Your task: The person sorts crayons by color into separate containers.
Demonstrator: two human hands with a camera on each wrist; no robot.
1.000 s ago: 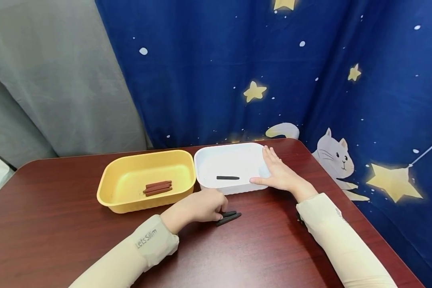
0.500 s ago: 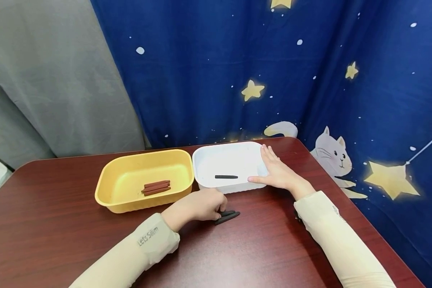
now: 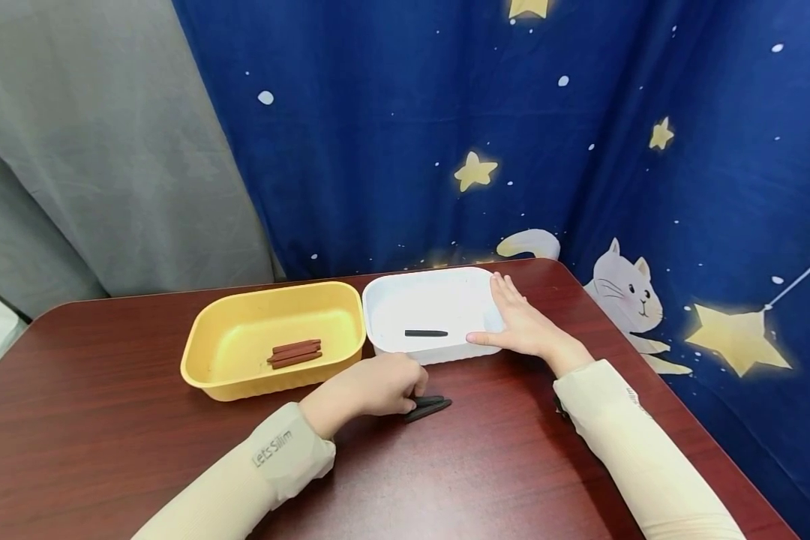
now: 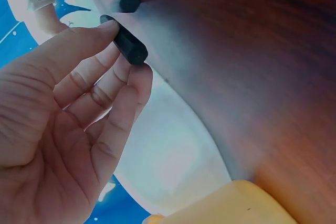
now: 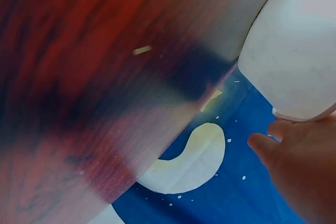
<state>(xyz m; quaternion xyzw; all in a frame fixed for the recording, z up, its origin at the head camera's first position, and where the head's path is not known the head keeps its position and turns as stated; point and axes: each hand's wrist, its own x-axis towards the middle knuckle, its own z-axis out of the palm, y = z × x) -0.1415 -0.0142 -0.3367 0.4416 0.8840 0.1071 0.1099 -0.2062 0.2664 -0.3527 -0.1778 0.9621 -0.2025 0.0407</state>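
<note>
My left hand point(image 3: 385, 384) is in front of the white tray point(image 3: 397, 349), its thumb and fingertips pinching a hexagonal black crayon point(image 4: 132, 48) low over the table. A second black crayon point(image 4: 129, 2) lies right beside it on the wood; in the head view the two sit close together, partly covered by my fingers. My right hand point(image 3: 523, 324) has its fingers spread and rests on the tray's right end, the thumb along the near rim. Inside that tray lies a single black crayon point(image 3: 426, 333).
A yellow tray point(image 3: 205, 379) stands against the white tray's left side, with several brown crayons point(image 3: 295, 352) in it. Both trays are near the back edge of the dark red table point(image 3: 108, 420). Blue star-patterned curtain point(image 3: 405, 150) hangs behind.
Both hands and the crayons hold nearly the same places; the head view only shifts slightly.
</note>
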